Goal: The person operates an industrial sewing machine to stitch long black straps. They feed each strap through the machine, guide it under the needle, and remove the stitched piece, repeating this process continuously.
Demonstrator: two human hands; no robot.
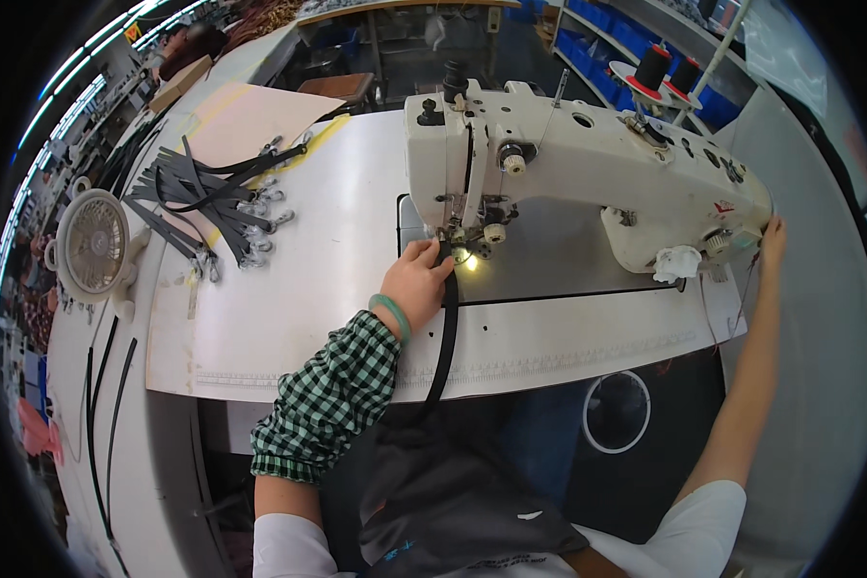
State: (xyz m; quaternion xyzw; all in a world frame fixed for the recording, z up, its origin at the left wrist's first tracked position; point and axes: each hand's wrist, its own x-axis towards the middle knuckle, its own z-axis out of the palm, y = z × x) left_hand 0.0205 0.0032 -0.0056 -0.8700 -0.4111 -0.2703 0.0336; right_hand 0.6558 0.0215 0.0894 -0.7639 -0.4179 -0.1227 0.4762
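Pale lettering (506, 561) and a blue print (395, 552) on the dark apron (443, 482); a red mark (723, 207) on the white sewing machine (559, 135); a ruler scale (453, 372) along the tabletop (308, 318); none clearly legible.

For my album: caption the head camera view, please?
Left fingers hold a black strap at the sewing machine; right fingers touch the machine's right end.

Pretty decent lane over the white tabletop (332, 241) left of center, between the pile of dark straps (202, 197) and the sewing machine (549, 135). The machine's body walls off center to upper right, and mid-frame the left hand (420, 285) plus a black strap (447, 337) crowd the needle area. Far left, a small white fan (94, 244) blocks that edge.
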